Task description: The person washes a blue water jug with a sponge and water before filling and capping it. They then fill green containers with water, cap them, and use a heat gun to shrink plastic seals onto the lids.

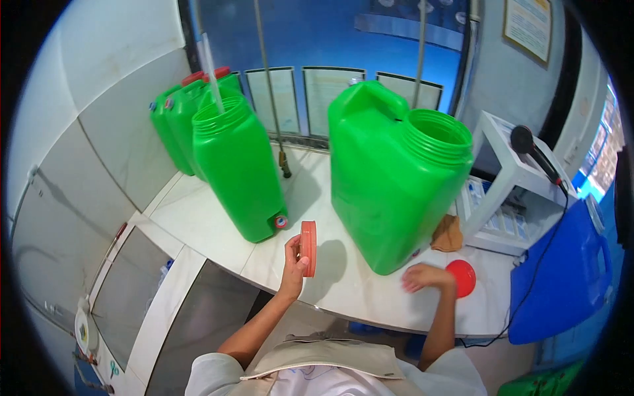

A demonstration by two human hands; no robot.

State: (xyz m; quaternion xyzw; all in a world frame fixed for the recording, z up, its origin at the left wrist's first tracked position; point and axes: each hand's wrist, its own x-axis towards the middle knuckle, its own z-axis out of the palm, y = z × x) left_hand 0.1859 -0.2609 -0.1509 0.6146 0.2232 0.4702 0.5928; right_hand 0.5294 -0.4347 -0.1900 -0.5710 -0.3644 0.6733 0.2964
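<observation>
My left hand is closed on a red screw cap, holding it on edge above the counter. My right hand is low over the counter's front, smeared by motion, and its finger position is unclear. It is close to the base of a large green jerrycan, whose wide threaded mouth is uncapped. Just behind that wrist a second red cap lies on the counter, partly overlapped by it. To the left stands another uncapped green jerrycan with a clear tube reaching into its mouth.
More green jerrycans with red caps stand at the back left. A brown cloth lies by a white rack, which carries a black corded device. A blue jerrycan is at the right. A metal pipe hangs behind the counter.
</observation>
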